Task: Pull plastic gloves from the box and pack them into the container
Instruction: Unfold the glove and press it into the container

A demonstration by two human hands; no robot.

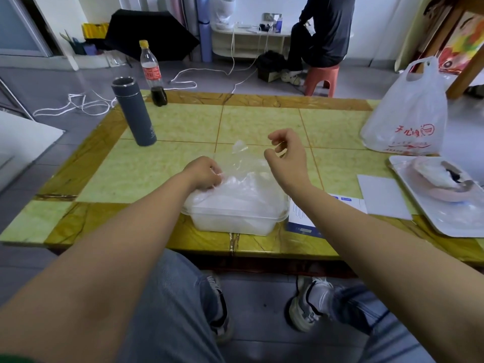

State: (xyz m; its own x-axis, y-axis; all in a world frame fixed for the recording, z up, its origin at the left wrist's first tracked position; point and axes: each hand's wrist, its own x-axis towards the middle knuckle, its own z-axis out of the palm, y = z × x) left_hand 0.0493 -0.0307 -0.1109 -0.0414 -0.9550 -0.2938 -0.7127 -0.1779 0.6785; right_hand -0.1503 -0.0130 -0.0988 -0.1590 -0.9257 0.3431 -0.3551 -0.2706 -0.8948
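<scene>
nearest to you, your jeans (167,310) and grey sneakers (311,302) sit on the grey tiled floor (262,305) under the worktop's near edge. the worktop (157,169) is yellow-green marbled tile with a brown veined border. just inside that border stands the clear container (235,221), heaped with filmy plastic gloves (246,184) that rise above its rim.

your left hand (204,174) is at the container's 10 o'clock corner, fingers curled and pinching the glove film. your right hand (286,150) hangs above the 1 o'clock side with fingers loosely curled; you cannot tell whether it holds any film.

at the container's 3 o'clock a flat blue-and-white box (301,224) lies partly under your right forearm. beyond it is a white card (382,195), then a white tray (445,221) carrying a pink object.

at 10 o'clock a grey flask (133,113) stands upright, and past it at 11 o'clock, on the far border, a yellow-capped bottle (153,72) with dark liquid at the bottom. at 2 o'clock sits a white plastic bag (408,116) with red print.

beyond the worktop, white cable (78,103) loops over the floor, and a person in dark clothes sits on an orange stool (322,79) by a low white shelf (248,40).
</scene>
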